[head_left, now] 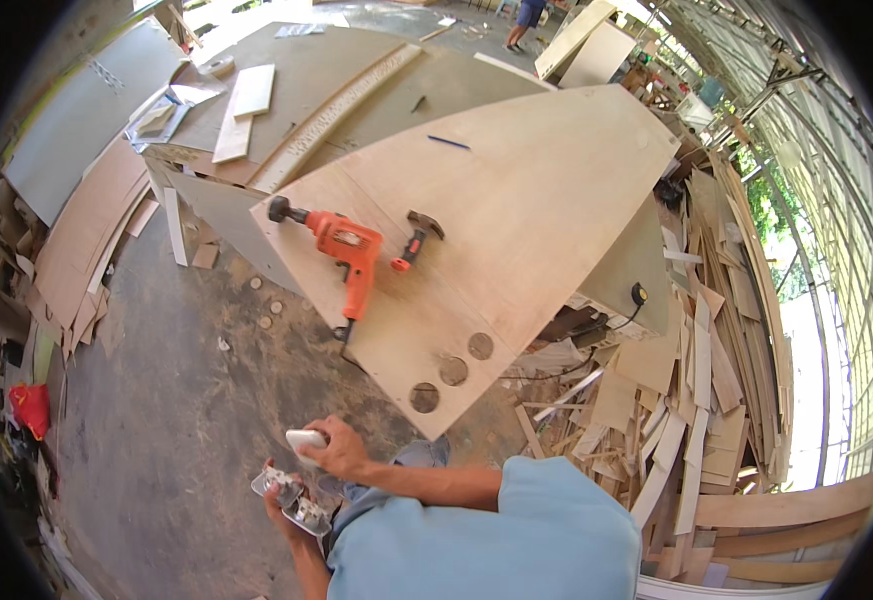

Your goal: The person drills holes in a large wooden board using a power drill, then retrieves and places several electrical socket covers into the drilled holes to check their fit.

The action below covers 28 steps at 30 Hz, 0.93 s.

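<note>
Below the panel's near corner, my left hand [279, 500] grips a shiny silver-grey shallow container [307, 515] with whitish contents; its exact kind is unclear. Just above it, my right hand [341, 450] is closed on a small white block with rounded corners [306, 441]. The two held things are apart. Ahead lies a large pale plywood panel [527, 190] with three round holes near its closest corner. On it rest an orange corded power drill [349, 245] with a dark round attachment and a hammer [417, 240] with a red-and-black handle.
A blue pencil-like stick [449, 143] lies farther up the panel. Behind it is a worktable [277, 65] with white boards [254, 91]. Wood offcuts [672, 430] are heaped on the right; stacked sheets [87, 240] stand left. A person [527, 20] is in the far background.
</note>
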Tool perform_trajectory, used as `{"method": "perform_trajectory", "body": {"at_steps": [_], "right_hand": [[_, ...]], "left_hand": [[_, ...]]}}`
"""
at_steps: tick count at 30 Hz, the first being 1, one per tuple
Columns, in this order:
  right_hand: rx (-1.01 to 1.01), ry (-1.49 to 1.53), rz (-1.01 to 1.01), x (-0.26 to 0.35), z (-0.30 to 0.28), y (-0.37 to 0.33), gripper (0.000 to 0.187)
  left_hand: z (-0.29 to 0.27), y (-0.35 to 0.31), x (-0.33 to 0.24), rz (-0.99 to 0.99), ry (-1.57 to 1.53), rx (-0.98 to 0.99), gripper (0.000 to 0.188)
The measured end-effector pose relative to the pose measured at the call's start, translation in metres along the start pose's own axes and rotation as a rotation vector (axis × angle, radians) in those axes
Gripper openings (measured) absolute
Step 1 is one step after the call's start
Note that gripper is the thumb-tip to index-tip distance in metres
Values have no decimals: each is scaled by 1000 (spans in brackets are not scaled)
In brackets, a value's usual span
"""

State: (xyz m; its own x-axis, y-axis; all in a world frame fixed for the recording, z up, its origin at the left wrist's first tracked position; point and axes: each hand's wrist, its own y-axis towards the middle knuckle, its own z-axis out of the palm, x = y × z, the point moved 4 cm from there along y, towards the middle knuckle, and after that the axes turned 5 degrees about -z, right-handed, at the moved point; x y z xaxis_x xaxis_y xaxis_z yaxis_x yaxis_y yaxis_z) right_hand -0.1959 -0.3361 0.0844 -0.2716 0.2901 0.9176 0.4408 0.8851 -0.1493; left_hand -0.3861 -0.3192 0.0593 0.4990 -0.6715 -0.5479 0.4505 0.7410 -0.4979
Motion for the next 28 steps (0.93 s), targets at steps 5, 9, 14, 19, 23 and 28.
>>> {"method": "perform_trajectory", "body": {"at_steps": [5,9,14,19,23,28], "right_hand": [[140,219,99,27,123,-8,44],[331,526,277,60,197,9,46],[402,933,505,82,266,33,40],[655,1141,677,84,355,100,39],[769,850,582,168,414,183,44],[1110,824,556,263,508,273,59]], "left_hand": [[-27,-10,-72,160,282,-249,63],[-54,-9,-130,252,569,-415,70],[-73,15,-192,356,1233,-625,78],[-103,64,-271,390,1368,-654,65],[-133,115,-370,504,1440,-771,59],[-162,143,-504,349,1299,-886,58]]}}
